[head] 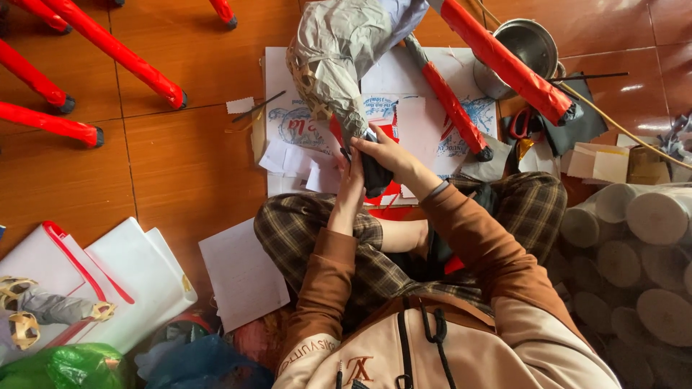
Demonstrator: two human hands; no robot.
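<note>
Sitting cross-legged at the frame's centre, the person presses both hands onto a woven bamboo frame partly covered in grey paper (pixel 339 54), which rises toward the upper middle. The left hand (pixel 351 189) lies flat, fingers straight, against its lower end; the right hand (pixel 389 155) curls closed around that end (grip partly hidden). Red-wrapped sticks (pixel 108 47) cross the upper left; a steel pot (pixel 530 47) sits upper right.

Brown tiled floor (pixel 180 166) strewn with paper.
White paper sheets (pixel 241 274), a steel pot (pixel 530 47), red-wrapped poles (pixel 115 47) and grey paper rolls (pixel 641 245) lie on it.
</note>
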